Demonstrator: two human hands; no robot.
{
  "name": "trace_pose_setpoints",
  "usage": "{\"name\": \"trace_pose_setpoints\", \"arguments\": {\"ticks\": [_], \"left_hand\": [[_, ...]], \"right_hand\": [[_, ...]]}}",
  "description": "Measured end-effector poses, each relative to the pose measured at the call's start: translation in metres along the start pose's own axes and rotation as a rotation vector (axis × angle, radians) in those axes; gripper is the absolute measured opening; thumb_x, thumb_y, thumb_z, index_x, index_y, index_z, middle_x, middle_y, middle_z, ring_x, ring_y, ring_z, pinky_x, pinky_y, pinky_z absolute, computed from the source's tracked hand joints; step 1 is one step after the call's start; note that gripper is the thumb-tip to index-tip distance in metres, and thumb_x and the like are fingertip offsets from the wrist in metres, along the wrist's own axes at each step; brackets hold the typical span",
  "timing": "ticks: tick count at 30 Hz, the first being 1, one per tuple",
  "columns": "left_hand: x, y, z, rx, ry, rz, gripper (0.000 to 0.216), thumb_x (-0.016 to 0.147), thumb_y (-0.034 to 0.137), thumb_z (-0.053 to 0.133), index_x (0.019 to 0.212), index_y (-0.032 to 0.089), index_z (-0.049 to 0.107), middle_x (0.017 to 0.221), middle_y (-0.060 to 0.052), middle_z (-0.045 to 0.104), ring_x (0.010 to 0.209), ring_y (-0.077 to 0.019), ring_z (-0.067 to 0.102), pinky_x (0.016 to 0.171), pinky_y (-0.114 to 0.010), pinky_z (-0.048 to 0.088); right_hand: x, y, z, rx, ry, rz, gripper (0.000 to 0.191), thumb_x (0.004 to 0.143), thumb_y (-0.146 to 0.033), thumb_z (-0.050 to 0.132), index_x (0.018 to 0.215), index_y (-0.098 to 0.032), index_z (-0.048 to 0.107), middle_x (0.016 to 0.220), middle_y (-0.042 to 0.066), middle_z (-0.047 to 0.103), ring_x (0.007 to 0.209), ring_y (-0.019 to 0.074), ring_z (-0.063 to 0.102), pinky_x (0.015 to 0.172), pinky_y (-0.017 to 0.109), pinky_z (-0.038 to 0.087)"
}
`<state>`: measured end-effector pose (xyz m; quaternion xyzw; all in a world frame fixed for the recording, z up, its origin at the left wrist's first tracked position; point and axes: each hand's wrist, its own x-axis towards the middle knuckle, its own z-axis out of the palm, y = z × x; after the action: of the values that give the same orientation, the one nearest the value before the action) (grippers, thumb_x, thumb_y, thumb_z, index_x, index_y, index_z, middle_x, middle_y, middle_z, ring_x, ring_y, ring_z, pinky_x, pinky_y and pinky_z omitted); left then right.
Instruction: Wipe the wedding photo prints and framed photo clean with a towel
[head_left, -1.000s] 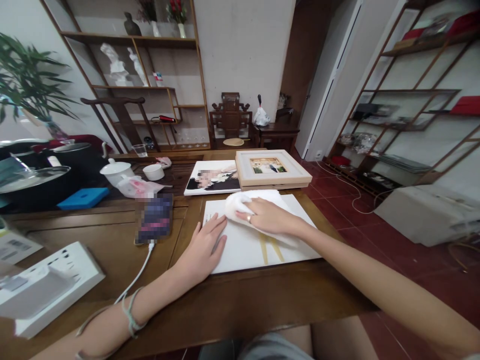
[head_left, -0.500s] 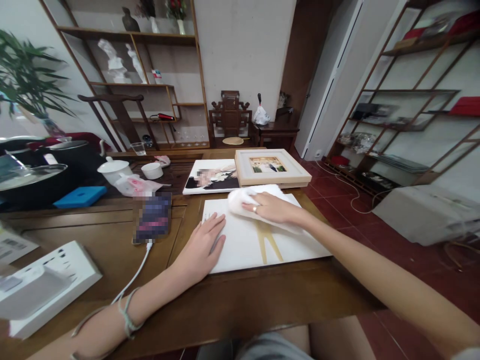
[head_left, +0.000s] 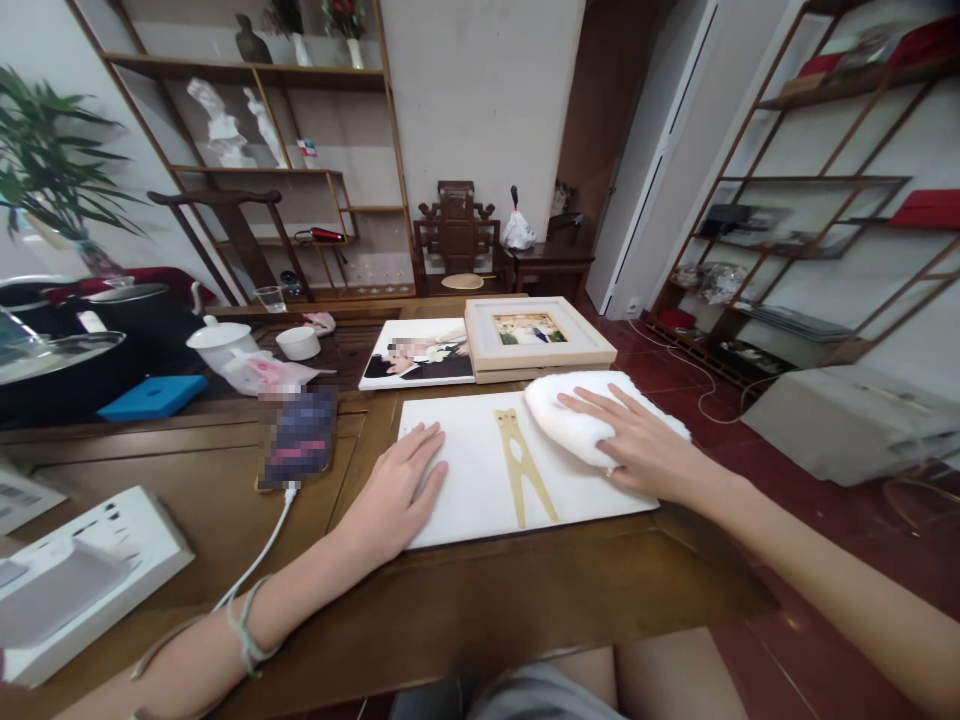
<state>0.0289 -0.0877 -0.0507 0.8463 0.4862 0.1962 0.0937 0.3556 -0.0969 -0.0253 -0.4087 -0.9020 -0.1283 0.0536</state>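
A white board (head_left: 480,490) with a gold stand piece (head_left: 521,470) lies face down on the wooden table (head_left: 450,600). My left hand (head_left: 394,490) rests flat on the board's left edge, fingers stretched out. My right hand (head_left: 637,440) presses down on a folded white cloth (head_left: 570,420) at the board's far right corner, fingers spread over it.
Behind the board lie a photo print (head_left: 416,355) and a light wooden picture frame (head_left: 532,335). A phone (head_left: 296,440) on a white cable lies to the left. A white box (head_left: 82,570), a blue sponge (head_left: 150,395), a teapot (head_left: 217,345) and a cup (head_left: 298,343) stand further left.
My right hand has slid the cloth from the board's far middle over to its right corner, uncovering the gold stand piece. My left hand has stayed flat on the left edge.
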Motion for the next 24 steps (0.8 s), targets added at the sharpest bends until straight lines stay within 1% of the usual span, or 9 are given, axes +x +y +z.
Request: {"name": "trace_pose_setpoints", "arguments": {"ticks": [2, 4, 6, 8, 11, 16, 18, 21, 24], "left_hand": [[0.000, -0.001, 0.000, 0.011, -0.020, -0.006, 0.051, 0.093, 0.037, 0.030, 0.132, 0.007, 0.047, 0.143, -0.016, 0.041, 0.136, -0.0284, 0.030, 0.110, -0.047, 0.026], [0.001, -0.003, 0.001, 0.013, -0.040, -0.003, 0.053, 0.094, 0.037, 0.029, 0.133, 0.005, 0.044, 0.145, -0.017, 0.037, 0.137, -0.0284, 0.026, 0.111, -0.047, 0.024], [0.001, -0.005, 0.003, 0.008, -0.047, 0.009, 0.053, 0.093, 0.037, 0.030, 0.134, 0.006, 0.043, 0.146, -0.016, 0.035, 0.138, -0.0281, 0.023, 0.111, -0.048, 0.023], [0.001, -0.006, 0.006, 0.002, -0.044, 0.014, 0.051, 0.093, 0.037, 0.032, 0.134, 0.008, 0.042, 0.147, -0.016, 0.035, 0.139, -0.0282, 0.022, 0.111, -0.049, 0.022], [0.001, -0.007, 0.008, -0.013, -0.047, -0.001, 0.051, 0.092, 0.035, 0.035, 0.134, 0.007, 0.042, 0.146, -0.017, 0.035, 0.139, -0.0290, 0.021, 0.111, -0.049, 0.021], [0.001, -0.004, 0.006, 0.000, -0.074, -0.019, 0.054, 0.092, 0.034, 0.034, 0.135, 0.003, 0.040, 0.147, -0.018, 0.033, 0.139, -0.0286, 0.018, 0.112, -0.048, 0.020], [0.001, -0.003, 0.005, 0.011, -0.085, -0.022, 0.055, 0.092, 0.034, 0.034, 0.136, 0.002, 0.039, 0.147, -0.018, 0.032, 0.140, -0.0284, 0.018, 0.112, -0.047, 0.020], [0.002, -0.003, 0.005, 0.017, -0.091, -0.025, 0.055, 0.092, 0.034, 0.034, 0.135, 0.002, 0.039, 0.147, -0.018, 0.033, 0.139, -0.0287, 0.019, 0.112, -0.047, 0.020], [0.002, -0.005, 0.006, 0.021, -0.094, -0.018, 0.056, 0.092, 0.035, 0.033, 0.136, 0.001, 0.039, 0.147, -0.018, 0.032, 0.140, -0.0289, 0.018, 0.113, -0.047, 0.019]], "right_hand": [[0.010, -0.006, 0.006, 0.031, -0.003, 0.019, 0.013, 0.070, -0.011, 0.054, 0.072, -0.015, 0.066, 0.149, 0.013, 0.026, 0.138, 0.0324, 0.016, 0.109, 0.056, 0.015], [0.022, -0.009, 0.011, 0.057, 0.002, 0.038, 0.013, 0.076, -0.017, 0.055, 0.077, -0.014, 0.067, 0.149, 0.014, 0.026, 0.138, 0.0341, 0.014, 0.108, 0.058, 0.016], [0.029, -0.010, 0.013, 0.074, 0.002, 0.049, 0.016, 0.079, -0.021, 0.054, 0.081, -0.013, 0.068, 0.148, 0.013, 0.029, 0.137, 0.0345, 0.016, 0.108, 0.059, 0.017], [0.030, -0.011, 0.013, 0.099, -0.007, 0.049, 0.018, 0.081, -0.021, 0.053, 0.084, -0.013, 0.069, 0.147, 0.012, 0.031, 0.137, 0.0341, 0.018, 0.107, 0.058, 0.019], [0.014, -0.021, 0.007, 0.147, -0.039, 0.012, 0.019, 0.082, -0.021, 0.052, 0.084, -0.014, 0.070, 0.147, 0.012, 0.031, 0.137, 0.0339, 0.019, 0.107, 0.057, 0.021], [-0.033, -0.051, -0.015, 0.231, -0.085, -0.069, 0.014, 0.076, -0.018, 0.054, 0.072, -0.015, 0.067, 0.150, 0.009, 0.025, 0.138, 0.0349, 0.013, 0.108, 0.059, 0.018], [-0.045, -0.059, -0.024, 0.262, -0.104, -0.093, 0.011, 0.075, -0.018, 0.055, 0.070, -0.016, 0.065, 0.150, 0.008, 0.026, 0.138, 0.0343, 0.012, 0.109, 0.059, 0.017], [-0.046, -0.055, -0.029, 0.265, -0.115, -0.099, 0.016, 0.079, -0.020, 0.052, 0.069, -0.016, 0.063, 0.149, 0.009, 0.028, 0.138, 0.0324, 0.013, 0.110, 0.057, 0.016], [-0.026, -0.039, -0.022, 0.256, -0.105, -0.065, 0.022, 0.085, -0.025, 0.049, 0.073, -0.015, 0.065, 0.148, 0.012, 0.028, 0.138, 0.0309, 0.015, 0.110, 0.056, 0.017]]}}
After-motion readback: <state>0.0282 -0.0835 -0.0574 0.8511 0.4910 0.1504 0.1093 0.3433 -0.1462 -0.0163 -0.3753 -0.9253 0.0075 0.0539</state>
